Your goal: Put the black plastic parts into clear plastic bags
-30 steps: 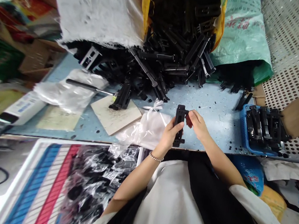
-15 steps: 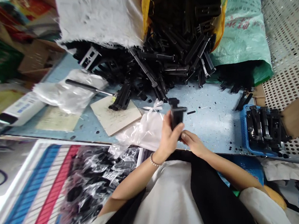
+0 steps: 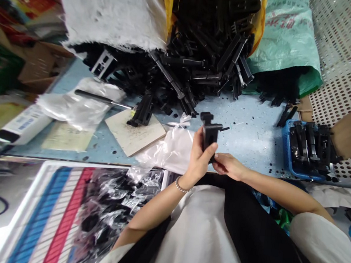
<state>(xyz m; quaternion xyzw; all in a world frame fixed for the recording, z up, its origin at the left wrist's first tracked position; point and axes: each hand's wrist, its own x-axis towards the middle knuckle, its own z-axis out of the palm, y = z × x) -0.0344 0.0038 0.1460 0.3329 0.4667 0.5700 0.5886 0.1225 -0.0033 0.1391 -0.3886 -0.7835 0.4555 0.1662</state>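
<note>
Two hands are holding one part over the desk: left hand is clamping its grip round the middle, right hand is pinching the lower end.

We take the heap of black plastic parts as the reference point. It occupies the back of the light-blue counter, where it spills from a white sack and a yellow-edged sack.

- **Right of the heap:** a green sack lies on the counter.
- **Further right, towards the front edge:** a blue basket holds more black parts.
- **Left-front of the heap:** a beige board carries a small stack of black parts.
- **Left of the heap:** a clear bag lies with a dark rod across it, and a paper sheet lies just in front.
- **Directly in front of the heap:** a second clear bag reaches the front edge.

Small black scraps dot the surface around the heap.
</note>
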